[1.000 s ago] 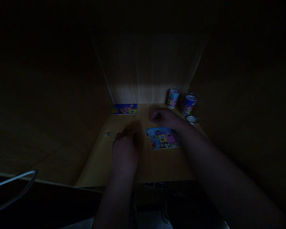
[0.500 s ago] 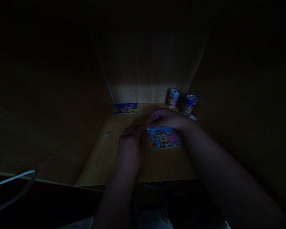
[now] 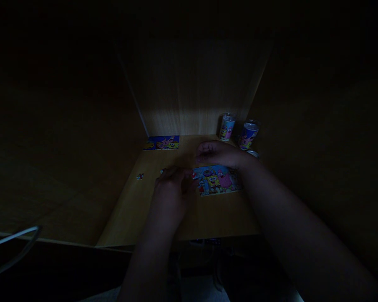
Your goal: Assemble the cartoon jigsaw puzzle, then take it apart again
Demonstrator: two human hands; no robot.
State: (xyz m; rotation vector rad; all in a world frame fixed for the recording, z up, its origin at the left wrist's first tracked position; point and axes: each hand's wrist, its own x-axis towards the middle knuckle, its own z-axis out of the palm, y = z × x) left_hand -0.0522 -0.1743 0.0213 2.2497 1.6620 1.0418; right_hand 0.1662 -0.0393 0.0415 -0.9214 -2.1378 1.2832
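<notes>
A jigsaw puzzle (image 3: 219, 179) with cartoon characters lies flat on the wooden surface, its pieces joined into a sheet. My left hand (image 3: 172, 184) rests at its left edge, index fingertip at the upper left corner and thumb apart below it. Just above the puzzle's top edge hovers my right hand (image 3: 212, 153), fingers loosely curled with a gap to the thumb; I see nothing between them in the dim light. My right wrist covers the puzzle's upper right part. A loose puzzle piece (image 3: 140, 176) lies to the left. Something small and pale (image 3: 162, 171) peeks out behind my left knuckles.
A flat blue cartoon picture (image 3: 164, 142) lies at the back left. Two printed cans with clear lids, one light blue (image 3: 227, 128) and one dark blue (image 3: 248, 136), stand at the back right, near a round lid (image 3: 253, 154). Wooden panels enclose the surface. A white cable (image 3: 15, 235) hangs at left.
My right hand has lifted slightly from the puzzle's upper left corner, and its fingers have loosened. My left hand has shifted a little left and its fingers have eased off. The view has moved slightly.
</notes>
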